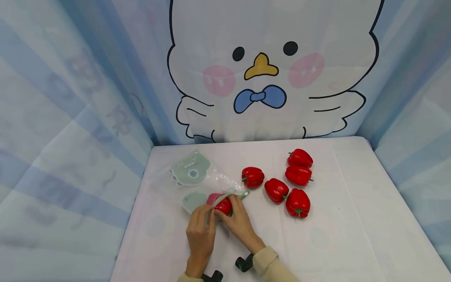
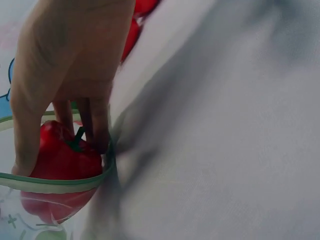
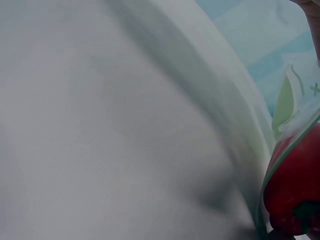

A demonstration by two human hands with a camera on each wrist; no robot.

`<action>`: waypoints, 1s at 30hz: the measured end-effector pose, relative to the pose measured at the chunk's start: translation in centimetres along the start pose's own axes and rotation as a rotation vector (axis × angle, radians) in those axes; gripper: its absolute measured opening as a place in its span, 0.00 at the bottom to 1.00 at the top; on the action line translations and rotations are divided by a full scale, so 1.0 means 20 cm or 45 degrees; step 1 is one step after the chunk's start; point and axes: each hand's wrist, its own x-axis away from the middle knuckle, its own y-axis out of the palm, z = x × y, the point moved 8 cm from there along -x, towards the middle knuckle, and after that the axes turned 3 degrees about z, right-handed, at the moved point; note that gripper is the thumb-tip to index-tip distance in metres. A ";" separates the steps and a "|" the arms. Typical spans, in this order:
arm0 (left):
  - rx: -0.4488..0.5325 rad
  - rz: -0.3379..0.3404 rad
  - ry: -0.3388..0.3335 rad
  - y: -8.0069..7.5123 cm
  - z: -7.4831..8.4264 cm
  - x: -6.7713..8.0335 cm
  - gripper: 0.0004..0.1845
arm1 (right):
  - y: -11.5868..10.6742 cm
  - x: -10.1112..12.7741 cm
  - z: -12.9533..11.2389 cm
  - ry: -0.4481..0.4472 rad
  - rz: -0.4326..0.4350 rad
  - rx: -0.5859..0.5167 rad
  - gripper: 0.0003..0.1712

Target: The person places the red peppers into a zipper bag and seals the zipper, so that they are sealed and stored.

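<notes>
A red bell pepper (image 1: 223,206) sits in the mouth of a clear plastic bag (image 1: 193,199) with pale green print and a green rim. My right hand (image 1: 240,221) grips this pepper, its thumb and fingers spread around the sides, as the left wrist view shows. The pepper's green stem (image 2: 76,140) points out of the opening, and its lower part shows through the plastic. My left hand (image 1: 201,235) pinches the bag's rim on the near left side; its fingertips are partly hidden. In the right wrist view the pepper (image 3: 295,180) lies inside the green rim.
Several more red bell peppers (image 1: 298,175) lie to the right on the white-covered table (image 1: 352,235). A flat clear bag part with a green cartoon print (image 1: 193,166) lies at the back left. Printed curtains (image 1: 260,125) enclose the table at the back and sides.
</notes>
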 end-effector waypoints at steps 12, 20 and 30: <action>0.122 0.035 0.066 0.01 0.05 0.02 0.07 | 0.05 -0.13 -0.02 -0.007 -0.006 -0.069 0.37; 0.195 0.083 0.123 0.00 0.10 0.03 0.06 | 0.08 -0.22 -0.07 0.047 -0.026 -0.094 0.37; 0.269 0.108 0.149 -0.02 0.12 0.02 0.08 | 0.10 -0.29 -0.08 0.134 -0.046 -0.047 0.37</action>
